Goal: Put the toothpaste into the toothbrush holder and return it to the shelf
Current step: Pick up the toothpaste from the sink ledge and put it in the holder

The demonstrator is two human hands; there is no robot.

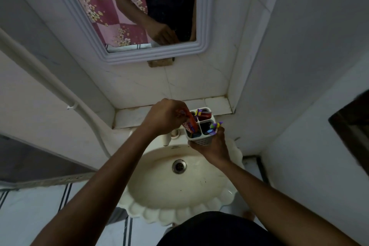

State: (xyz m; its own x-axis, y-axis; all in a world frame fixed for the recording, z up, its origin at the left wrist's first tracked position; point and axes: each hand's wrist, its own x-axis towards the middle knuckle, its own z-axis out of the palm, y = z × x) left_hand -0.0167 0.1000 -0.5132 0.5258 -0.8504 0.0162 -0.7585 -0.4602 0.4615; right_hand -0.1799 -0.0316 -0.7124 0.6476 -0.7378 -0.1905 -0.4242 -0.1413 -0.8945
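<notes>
A white toothbrush holder (202,142) with four compartments is held above the back of the sink, gripped from below and the right side by my right hand (211,147). My left hand (164,118) holds a red toothpaste tube (189,126) whose lower end sits in the holder's front-left compartment, tilted to the left. Purple toothbrushes (214,127) stick out of the other compartments. The tiled shelf (131,117) runs along the wall just behind the holder.
A cream scalloped sink (159,191) with a metal drain (179,166) lies below the hands, its tap (166,140) under my left wrist. A framed mirror (137,12) hangs above the shelf. A white pipe (60,94) runs down the left wall.
</notes>
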